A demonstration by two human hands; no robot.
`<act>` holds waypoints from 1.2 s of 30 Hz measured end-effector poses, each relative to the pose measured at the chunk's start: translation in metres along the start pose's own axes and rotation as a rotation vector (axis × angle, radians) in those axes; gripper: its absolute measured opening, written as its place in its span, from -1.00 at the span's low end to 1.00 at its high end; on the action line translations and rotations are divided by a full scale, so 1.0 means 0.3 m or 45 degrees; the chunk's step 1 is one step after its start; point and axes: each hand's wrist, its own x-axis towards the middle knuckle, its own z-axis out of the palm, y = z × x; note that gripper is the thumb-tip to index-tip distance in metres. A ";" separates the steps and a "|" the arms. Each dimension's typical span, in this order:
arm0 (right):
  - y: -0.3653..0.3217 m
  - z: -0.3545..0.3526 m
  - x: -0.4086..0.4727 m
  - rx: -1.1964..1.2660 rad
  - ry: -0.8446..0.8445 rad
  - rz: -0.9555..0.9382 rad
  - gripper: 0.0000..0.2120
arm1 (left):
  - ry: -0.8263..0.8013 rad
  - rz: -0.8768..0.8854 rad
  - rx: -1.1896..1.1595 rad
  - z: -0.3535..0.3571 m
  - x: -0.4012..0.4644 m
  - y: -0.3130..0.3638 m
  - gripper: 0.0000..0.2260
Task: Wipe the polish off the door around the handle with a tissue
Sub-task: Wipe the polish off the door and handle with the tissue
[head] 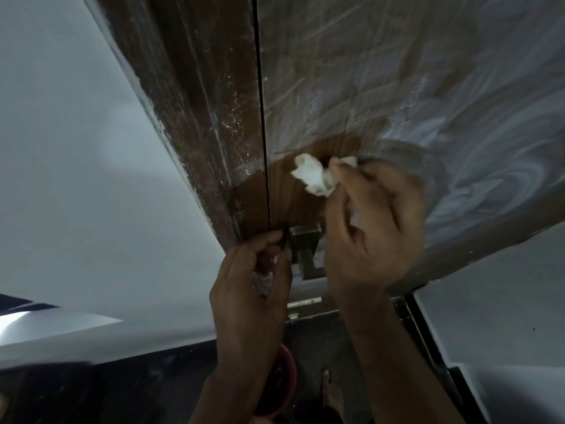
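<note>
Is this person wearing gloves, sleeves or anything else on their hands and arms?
No. The left hand and right hand are bare, with no gloves. Both forearms are uncovered as far as the frame shows, so no sleeve reaches them. No watch, ring or band is visible, though the picture is somewhat blurred, so small items could be missed.

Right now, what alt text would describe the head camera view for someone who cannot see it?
A right hand presses a crumpled white tissue to a wooden door above its metal handle, clearing brown wood amid whitish polish swirls. The left hand holds another wad by the door's edge.
</note>
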 end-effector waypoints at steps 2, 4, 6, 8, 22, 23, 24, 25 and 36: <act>0.004 -0.003 0.000 0.012 0.004 -0.006 -0.89 | -0.006 0.018 0.028 -0.001 0.001 -0.004 -0.74; -0.026 -0.008 -0.038 -0.012 -0.139 -0.061 -0.85 | -0.014 0.007 0.034 -0.003 0.003 -0.012 -0.72; -0.045 -0.007 -0.096 -0.067 -0.306 -0.149 -0.81 | -0.023 -0.016 0.038 0.000 0.003 -0.018 -0.70; -0.031 -0.008 -0.115 -0.124 -0.349 -0.180 -0.73 | -0.035 -0.032 0.050 0.006 -0.001 -0.017 -0.70; 0.031 -0.039 0.017 0.002 -0.037 -0.010 -0.85 | -0.020 0.006 -0.017 0.052 0.007 0.029 -0.79; 0.062 -0.056 0.028 -0.042 0.079 0.099 -0.85 | -0.011 0.018 -0.028 0.053 0.009 0.031 -0.79; 0.085 -0.079 0.034 -0.082 0.179 0.253 -0.84 | -0.009 0.018 -0.047 0.053 0.012 0.033 -0.79; 0.100 -0.092 0.031 -0.092 0.243 0.401 -0.83 | -0.012 0.009 -0.065 0.052 0.015 0.035 -0.78; 0.140 -0.141 0.011 -0.105 0.178 0.544 -0.85 | -0.033 -0.012 -0.039 0.059 0.030 0.039 -0.81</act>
